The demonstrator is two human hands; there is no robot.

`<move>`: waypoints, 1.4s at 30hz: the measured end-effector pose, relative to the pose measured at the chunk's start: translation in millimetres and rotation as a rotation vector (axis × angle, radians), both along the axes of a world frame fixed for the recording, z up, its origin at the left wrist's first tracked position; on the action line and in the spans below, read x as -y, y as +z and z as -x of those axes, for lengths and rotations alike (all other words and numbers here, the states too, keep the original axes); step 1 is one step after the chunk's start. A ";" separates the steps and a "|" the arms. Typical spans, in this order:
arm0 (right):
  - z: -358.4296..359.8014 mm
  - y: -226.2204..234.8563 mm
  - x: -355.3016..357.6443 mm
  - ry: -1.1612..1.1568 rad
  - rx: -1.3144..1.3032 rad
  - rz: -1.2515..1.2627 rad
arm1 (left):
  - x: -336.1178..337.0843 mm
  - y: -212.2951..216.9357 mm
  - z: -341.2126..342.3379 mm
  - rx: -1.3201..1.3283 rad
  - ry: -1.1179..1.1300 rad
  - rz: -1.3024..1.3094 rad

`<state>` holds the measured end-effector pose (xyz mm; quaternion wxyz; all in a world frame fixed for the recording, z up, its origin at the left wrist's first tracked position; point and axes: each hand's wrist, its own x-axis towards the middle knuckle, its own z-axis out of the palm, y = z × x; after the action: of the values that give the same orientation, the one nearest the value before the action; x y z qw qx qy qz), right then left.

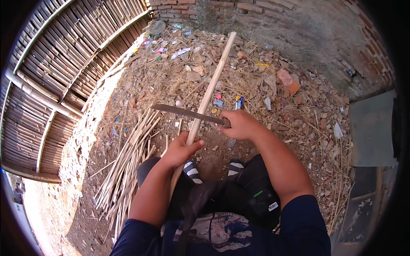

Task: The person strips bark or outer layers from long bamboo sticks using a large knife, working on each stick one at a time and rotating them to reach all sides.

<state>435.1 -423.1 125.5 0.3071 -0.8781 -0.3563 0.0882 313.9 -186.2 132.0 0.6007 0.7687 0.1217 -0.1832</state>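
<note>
Left hand [181,150] grips a long bamboo stick [209,91]; right hand [240,124] holds a knife [183,112] with its blade laid across the stick, beside a pile of bamboo strips [128,162]

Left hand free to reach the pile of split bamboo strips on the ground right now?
Probably not as is: the left hand is wrapped around the bamboo pole under the knife blade. The strips lie close on that side, nothing between; it would need to let go.

The lower end of the bamboo pole [208,96] was hidden behind the left hand [181,150] and forearm at lower centre. The knife [188,113] handle was buried in the right hand [241,124]. Litter scraps [162,45] at upper centre were too small to identify.
</note>
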 end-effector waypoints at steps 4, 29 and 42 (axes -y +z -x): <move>2.0 4.4 -4.6 0.013 -0.051 0.059 | 0.1 -5.1 2.3 0.056 -0.022 -0.018; -8.8 1.5 -3.2 -0.047 -0.176 0.196 | -0.1 -20.5 0.5 0.031 -0.159 -0.150; -23.7 -18.8 10.8 -0.077 -0.192 0.205 | 0.0 -28.0 2.4 0.146 -0.177 -0.310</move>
<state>458.7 -433.9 106.8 0.2516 -0.9054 -0.2804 0.1957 311.5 -186.2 103.9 0.4636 0.8711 0.0365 -0.1580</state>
